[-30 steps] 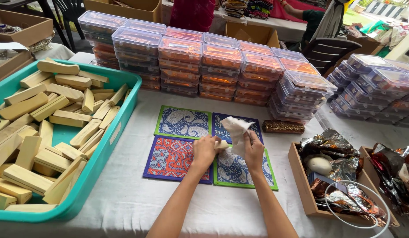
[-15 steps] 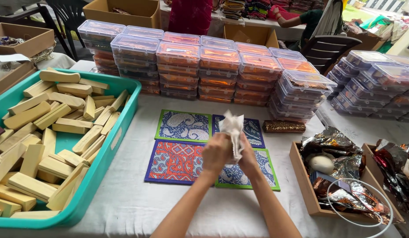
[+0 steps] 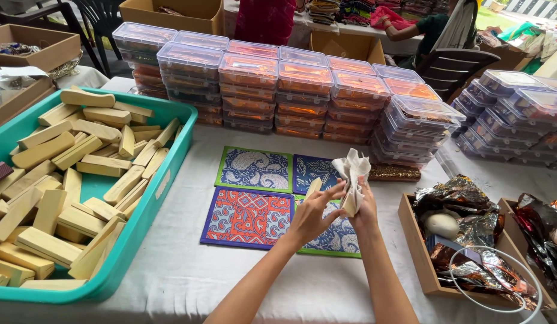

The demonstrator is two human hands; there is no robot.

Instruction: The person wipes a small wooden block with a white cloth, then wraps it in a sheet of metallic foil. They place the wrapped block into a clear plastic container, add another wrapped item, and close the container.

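Observation:
My left hand [image 3: 314, 211] and my right hand [image 3: 362, 207] are raised together above the patterned mats, both closed on a pale wooden bar wrapped in crumpled white tissue paper [image 3: 352, 174]. The paper sticks up above my fingers and the bar's lower end shows between my palms. Under my hands lie an orange-red mat [image 3: 247, 218], a blue paisley mat with a green border [image 3: 255, 169], a dark blue mat [image 3: 310, 171] and another green-bordered blue mat [image 3: 341, 237].
A teal tray [image 3: 147, 204] full of several pale wooden bars [image 3: 62, 180] fills the left. Stacks of clear lidded boxes [image 3: 278, 90] line the back and right. A wooden tray [image 3: 419, 267] with crinkled foil wrappers [image 3: 464, 204] sits at right. Another person's arm [image 3: 404, 30] shows far behind.
My hands rose from the mats with the paper and bar, came together, and the white paper now stands bunched upward around the bar.

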